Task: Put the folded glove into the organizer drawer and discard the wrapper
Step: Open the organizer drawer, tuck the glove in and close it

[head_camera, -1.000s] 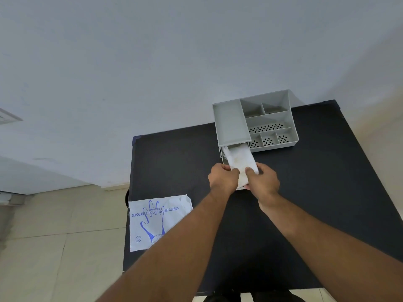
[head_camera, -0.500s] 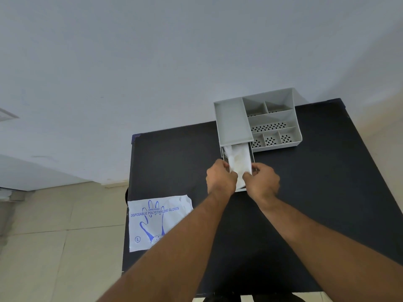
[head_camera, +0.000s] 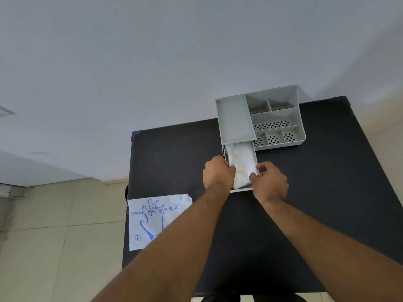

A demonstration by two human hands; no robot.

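Both hands pinch the near part of the folded glove (head_camera: 241, 165): the left hand (head_camera: 218, 173) curls its fingers onto the glove's left edge, and the right hand (head_camera: 270, 183) closes thumb and forefinger on its right near corner. The white glove lies inside the pulled-out organizer drawer (head_camera: 241, 190), its long axis running from the person toward the organizer (head_camera: 260, 119), far end tucked under the grey lid-like top. The grey organizer, with several perforated compartments on its right side, stands at the far edge of a black table (head_camera: 327, 192), close against a pale wall (head_camera: 152, 62). The wrapper (head_camera: 152, 219), white with blue print of a hand and the words "disposable polyethylene gloves", lies flat at the table's near-left corner, overhanging the edge, well apart from the hands. Beige floor tiles (head_camera: 43, 236) show to the left. Compared with a second ago, the glove sits straighter and deeper in the drawer, no longer spilling over its front edge, and the right hand has shifted to the glove's corner.
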